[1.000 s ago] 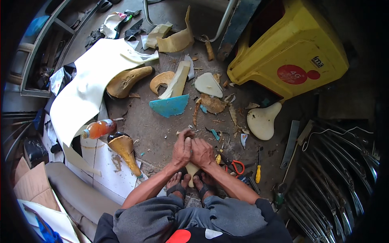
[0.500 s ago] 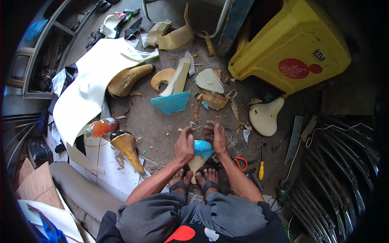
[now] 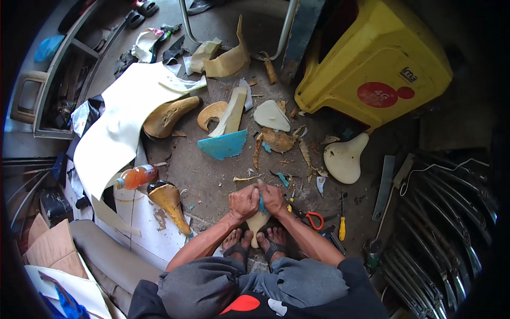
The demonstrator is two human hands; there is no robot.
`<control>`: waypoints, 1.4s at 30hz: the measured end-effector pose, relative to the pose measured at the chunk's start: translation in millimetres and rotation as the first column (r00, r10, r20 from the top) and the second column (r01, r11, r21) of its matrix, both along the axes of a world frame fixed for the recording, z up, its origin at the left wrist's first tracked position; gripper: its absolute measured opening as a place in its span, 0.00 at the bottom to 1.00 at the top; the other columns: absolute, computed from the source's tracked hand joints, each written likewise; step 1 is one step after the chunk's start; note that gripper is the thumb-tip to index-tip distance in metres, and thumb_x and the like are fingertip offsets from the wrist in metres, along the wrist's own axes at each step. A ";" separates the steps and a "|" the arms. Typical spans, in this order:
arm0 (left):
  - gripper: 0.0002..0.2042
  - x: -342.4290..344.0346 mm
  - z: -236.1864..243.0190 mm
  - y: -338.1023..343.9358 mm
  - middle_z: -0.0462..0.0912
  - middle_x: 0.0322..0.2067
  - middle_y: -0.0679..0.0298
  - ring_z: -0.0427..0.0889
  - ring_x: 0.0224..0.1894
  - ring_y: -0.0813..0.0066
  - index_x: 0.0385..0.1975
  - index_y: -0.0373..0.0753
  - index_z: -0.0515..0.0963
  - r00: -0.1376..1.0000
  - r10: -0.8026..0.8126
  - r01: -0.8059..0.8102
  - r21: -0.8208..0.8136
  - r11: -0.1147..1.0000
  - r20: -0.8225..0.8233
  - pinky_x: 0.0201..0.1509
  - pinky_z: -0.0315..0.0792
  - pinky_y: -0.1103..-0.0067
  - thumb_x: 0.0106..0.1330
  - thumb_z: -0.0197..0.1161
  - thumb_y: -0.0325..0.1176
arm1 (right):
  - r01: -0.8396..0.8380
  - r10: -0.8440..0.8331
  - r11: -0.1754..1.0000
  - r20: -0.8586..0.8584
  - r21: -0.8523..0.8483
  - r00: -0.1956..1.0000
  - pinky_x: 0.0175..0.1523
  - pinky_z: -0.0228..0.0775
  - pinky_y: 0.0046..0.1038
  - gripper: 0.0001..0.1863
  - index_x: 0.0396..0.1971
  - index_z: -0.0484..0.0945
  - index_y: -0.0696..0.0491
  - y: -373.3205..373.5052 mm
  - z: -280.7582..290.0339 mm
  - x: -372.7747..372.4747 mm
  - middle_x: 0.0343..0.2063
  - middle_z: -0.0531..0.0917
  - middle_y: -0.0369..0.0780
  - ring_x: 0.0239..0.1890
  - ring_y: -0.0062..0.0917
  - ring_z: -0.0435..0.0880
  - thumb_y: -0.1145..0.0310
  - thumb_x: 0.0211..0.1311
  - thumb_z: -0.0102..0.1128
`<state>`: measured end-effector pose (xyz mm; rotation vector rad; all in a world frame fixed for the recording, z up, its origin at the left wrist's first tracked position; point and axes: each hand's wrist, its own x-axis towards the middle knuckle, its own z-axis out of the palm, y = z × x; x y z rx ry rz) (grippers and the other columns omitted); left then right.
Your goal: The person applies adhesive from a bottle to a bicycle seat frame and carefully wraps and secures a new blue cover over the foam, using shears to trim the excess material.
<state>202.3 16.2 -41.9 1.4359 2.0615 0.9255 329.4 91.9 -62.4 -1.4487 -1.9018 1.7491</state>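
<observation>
Saddle (image 3: 258, 223) under both hands (image 3: 244, 202), clenched at its blue end, narrow tip between feet (image 3: 234, 238)

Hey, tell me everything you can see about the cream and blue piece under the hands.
The cream and blue piece has a smooth-looking, pale body, perhaps foam, with bright blue showing at its far end between the left hand and right hand. Both hands are on that wider end and hide much of it. The body tapers toward the person, its narrow tip lying between the feet; whether they touch it is unclear.
</observation>
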 end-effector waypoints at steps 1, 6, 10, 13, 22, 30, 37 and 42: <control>0.12 1.8 9.3 3.5 0.80 0.26 0.49 0.81 0.30 0.45 0.36 0.38 0.78 0.999 -0.013 0.016 -0.078 0.997 0.040 0.33 0.73 0.58 0.71 0.51 0.40 | -0.015 -0.007 0.997 -0.275 -0.080 0.961 0.49 0.75 0.31 0.34 0.47 0.83 0.55 8.0 -8.5 8.8 0.36 0.87 0.46 0.40 0.32 0.87 0.40 0.75 0.37; 0.18 3.5 24.0 1.5 0.82 0.38 0.50 0.81 0.40 0.50 0.50 0.37 0.76 0.977 -0.065 0.071 0.023 0.997 -0.203 0.47 0.71 0.62 0.70 0.53 0.43 | 0.365 -0.467 0.843 -0.202 -0.394 0.861 0.54 0.73 0.28 0.40 0.55 0.77 0.60 5.4 -6.5 19.7 0.41 0.86 0.44 0.43 0.29 0.85 0.37 0.76 0.30; 0.18 2.8 17.5 5.6 0.81 0.38 0.55 0.80 0.39 0.57 0.51 0.38 0.76 0.958 -0.137 0.177 0.144 0.974 -0.251 0.46 0.70 0.66 0.70 0.54 0.43 | 0.186 -0.196 0.979 -0.118 -0.088 0.974 0.51 0.73 0.34 0.37 0.46 0.83 0.58 -0.4 13.6 -2.3 0.37 0.87 0.47 0.41 0.37 0.86 0.39 0.76 0.32; 0.14 4.7 19.7 13.3 0.78 0.29 0.58 0.80 0.32 0.58 0.45 0.39 0.79 0.946 -0.151 0.179 0.076 0.981 -0.287 0.33 0.73 0.69 0.70 0.54 0.41 | 0.095 -0.100 0.993 0.070 0.077 0.992 0.48 0.70 0.45 0.36 0.35 0.82 0.60 7.0 9.7 0.2 0.35 0.80 0.61 0.48 0.57 0.78 0.40 0.74 0.37; 0.23 -20.1 -16.9 4.8 0.84 0.39 0.47 0.83 0.42 0.48 0.44 0.33 0.78 0.772 0.195 -0.161 -0.111 0.981 0.605 0.49 0.75 0.65 0.79 0.39 0.46 | 0.060 -0.089 0.963 0.099 0.263 0.991 0.49 0.69 0.46 0.26 0.49 0.80 0.54 -1.9 14.5 0.2 0.40 0.83 0.49 0.44 0.50 0.80 0.46 0.74 0.43; 0.20 -13.1 -20.9 -13.0 0.80 0.34 0.42 0.81 0.34 0.43 0.40 0.32 0.77 0.921 0.179 -0.127 -0.169 0.977 0.346 0.40 0.73 0.62 0.77 0.43 0.43 | -0.214 0.172 0.508 0.145 0.834 0.974 0.41 0.71 0.37 0.16 0.45 0.81 0.53 -16.2 40.7 -17.5 0.33 0.83 0.40 0.34 0.36 0.80 0.60 0.63 0.57; 0.22 -29.7 -49.5 -15.3 0.82 0.35 0.44 0.84 0.40 0.55 0.46 0.35 0.77 0.752 0.198 -0.102 -0.186 0.977 0.629 0.48 0.73 0.67 0.77 0.42 0.47 | 0.171 -0.164 0.984 -0.109 0.051 0.980 0.52 0.74 0.34 0.25 0.51 0.80 0.55 3.5 15.5 -16.9 0.43 0.85 0.48 0.47 0.39 0.84 0.48 0.72 0.53; 0.26 -11.7 -28.6 6.7 0.82 0.45 0.43 0.82 0.48 0.44 0.56 0.36 0.72 0.925 -0.036 0.161 -0.303 0.939 0.378 0.54 0.74 0.64 0.78 0.37 0.52 | 0.009 0.005 0.987 -0.088 0.161 0.996 0.53 0.71 0.38 0.28 0.50 0.79 0.55 7.5 -16.9 13.7 0.42 0.84 0.51 0.48 0.47 0.82 0.46 0.75 0.42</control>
